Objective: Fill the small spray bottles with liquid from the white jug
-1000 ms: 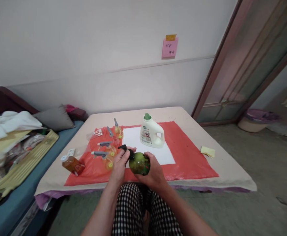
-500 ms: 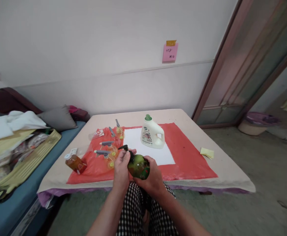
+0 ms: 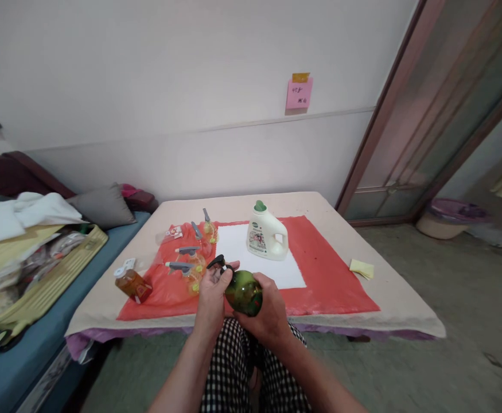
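A pink sticky note (image 3: 299, 94) on the wall bears a few handwritten marks in dark ink, too small to read; the first line may be digits, but that cannot be told. A smaller orange note (image 3: 300, 77) above it shows no writing. The white detergent jug (image 3: 266, 234) on the table carries a printed label with a dark round logo near the top and a picture below it; no word on it is legible. The amber bottle (image 3: 132, 282) has a red label, unreadable. Red print on the green spray bottle (image 3: 244, 291) is also illegible.
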Demonstrator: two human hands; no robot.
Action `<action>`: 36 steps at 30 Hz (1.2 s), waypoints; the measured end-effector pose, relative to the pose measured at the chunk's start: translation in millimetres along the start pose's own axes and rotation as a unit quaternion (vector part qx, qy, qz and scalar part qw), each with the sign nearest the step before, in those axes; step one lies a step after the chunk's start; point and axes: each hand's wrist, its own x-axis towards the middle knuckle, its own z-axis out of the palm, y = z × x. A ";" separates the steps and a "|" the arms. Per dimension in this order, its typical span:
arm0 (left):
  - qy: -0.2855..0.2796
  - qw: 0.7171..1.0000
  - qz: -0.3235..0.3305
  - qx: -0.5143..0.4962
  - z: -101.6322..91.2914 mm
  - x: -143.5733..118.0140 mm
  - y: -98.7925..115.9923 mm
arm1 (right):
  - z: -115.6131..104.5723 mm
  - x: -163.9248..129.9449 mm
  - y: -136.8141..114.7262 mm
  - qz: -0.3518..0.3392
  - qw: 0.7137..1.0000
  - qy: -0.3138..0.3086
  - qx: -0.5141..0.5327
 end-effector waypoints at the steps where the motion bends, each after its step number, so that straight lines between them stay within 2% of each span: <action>1: -0.019 1.000 -0.006 0.000 -1.8 0.0 2.2 | -2.2 0.8 -2.8 0.031 0.999 -0.017 0.026; 3: -0.052 0.998 -0.020 -0.009 -4.7 0.6 7.1 | -6.7 2.2 -7.8 0.101 0.987 -0.058 0.108; 6: -0.099 0.993 -0.045 -0.043 -7.1 2.5 13.7 | -12.6 4.6 -12.3 0.184 0.936 -0.111 0.278; 8: -0.120 0.989 -0.060 -0.062 -8.3 4.5 16.5 | -15.6 6.3 -13.0 0.209 0.899 -0.131 0.363; 10: -0.128 0.988 -0.061 -0.063 -9.4 6.7 17.6 | -17.7 7.4 -12.5 0.216 0.887 -0.138 0.383; 11: -0.125 0.989 -0.057 -0.053 -9.9 7.7 17.4 | -18.2 7.7 -11.9 0.213 0.895 -0.138 0.367; 13: -0.112 0.993 -0.040 -0.023 -10.4 9.2 15.6 | -18.0 7.3 -10.8 0.193 0.928 -0.127 0.292; 15: -0.092 0.995 -0.025 0.008 -9.9 9.7 12.5 | -16.0 6.2 -9.8 0.149 0.967 -0.093 0.186; 17: -0.065 0.997 -0.012 0.024 -8.9 9.6 8.7 | -13.2 5.3 -9.2 0.088 0.991 -0.049 0.084; 20: -0.035 0.999 -0.004 0.034 -8.8 9.6 4.7 | -11.4 5.6 -9.6 0.038 0.999 -0.014 0.012; 23: -0.057 0.997 -0.025 0.048 -12.9 10.2 7.0 | -16.3 8.5 -10.9 0.094 0.991 -0.047 0.083; 25: -0.101 0.993 -0.057 0.040 -16.3 10.0 12.8 | -22.1 10.8 -11.7 0.159 0.960 -0.104 0.205; 26: -0.125 0.989 -0.073 0.026 -17.3 9.6 16.5 | -24.8 11.8 -12.1 0.192 0.930 -0.138 0.282; 29: -0.184 0.976 -0.110 -0.029 -16.0 7.5 27.4 | -29.4 13.0 -13.6 0.259 0.803 -0.210 0.494; 30: -0.194 0.973 -0.114 -0.040 -14.2 6.6 30.0 | -29.7 13.0 -14.3 0.267 0.770 -0.220 0.537; 31: -0.196 0.973 -0.112 -0.043 -11.9 5.8 31.8 | -29.7 13.1 -15.2 0.267 0.753 -0.221 0.559; 32: -0.191 0.975 -0.105 -0.042 -9.4 5.1 32.6 | -29.4 13.4 -16.2 0.265 0.755 -0.215 0.560; 33: -0.182 0.978 -0.093 -0.039 -6.9 4.5 32.5 | -29.2 13.9 -17.2 0.260 0.772 -0.205 0.543; 36: -0.135 0.990 -0.030 -0.037 -1.4 4.5 28.4 | -28.7 16.3 -19.8 0.222 0.860 -0.163 0.429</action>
